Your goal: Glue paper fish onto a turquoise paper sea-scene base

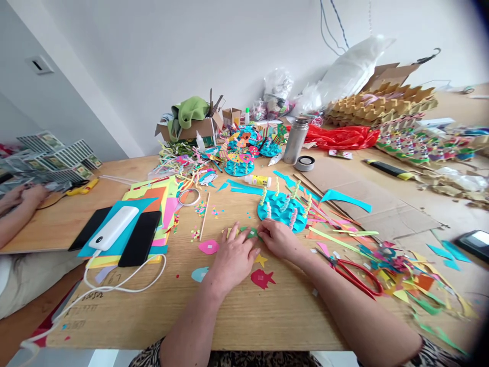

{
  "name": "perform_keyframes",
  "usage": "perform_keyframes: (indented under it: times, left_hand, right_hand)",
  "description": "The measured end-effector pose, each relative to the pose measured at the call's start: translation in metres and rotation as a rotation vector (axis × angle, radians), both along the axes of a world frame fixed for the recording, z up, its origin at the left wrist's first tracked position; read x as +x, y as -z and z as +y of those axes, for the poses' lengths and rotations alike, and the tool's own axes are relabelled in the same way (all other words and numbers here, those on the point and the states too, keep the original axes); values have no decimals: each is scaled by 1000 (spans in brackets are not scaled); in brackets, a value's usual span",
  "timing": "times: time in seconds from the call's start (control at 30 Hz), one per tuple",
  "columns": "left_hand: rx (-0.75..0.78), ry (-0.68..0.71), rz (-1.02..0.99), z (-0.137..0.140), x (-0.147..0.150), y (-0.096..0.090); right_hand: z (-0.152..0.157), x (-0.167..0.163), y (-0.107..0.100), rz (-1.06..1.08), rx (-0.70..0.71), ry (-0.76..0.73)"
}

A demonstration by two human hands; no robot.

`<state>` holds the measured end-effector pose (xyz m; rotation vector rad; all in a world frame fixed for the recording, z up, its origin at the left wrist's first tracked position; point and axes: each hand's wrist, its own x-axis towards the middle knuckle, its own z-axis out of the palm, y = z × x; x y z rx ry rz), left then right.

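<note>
While hands (234, 257) touch green paper (250, 234) — digits (90, 296) mark tabletop (153, 318).

Bright, soft light (right corners dark).

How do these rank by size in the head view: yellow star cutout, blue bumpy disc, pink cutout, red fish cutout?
1. Blue bumpy disc
2. Red fish cutout
3. Pink cutout
4. Yellow star cutout, judging what shows

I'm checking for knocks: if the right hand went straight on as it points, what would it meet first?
The right hand would first meet the green paper piece just ahead, possibly in contact now; then, probably, the left hand.
</note>
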<state>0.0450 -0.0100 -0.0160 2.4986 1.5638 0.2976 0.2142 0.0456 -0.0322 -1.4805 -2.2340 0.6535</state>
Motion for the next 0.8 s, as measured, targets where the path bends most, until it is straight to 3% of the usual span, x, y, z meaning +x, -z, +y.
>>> perform_keyframes:
  times: [0.8]
  left_hand:
    - [-28, -7, 0, 0, 1, -1]
  right_hand:
    - [0, 0, -2, -5, 0, 3]
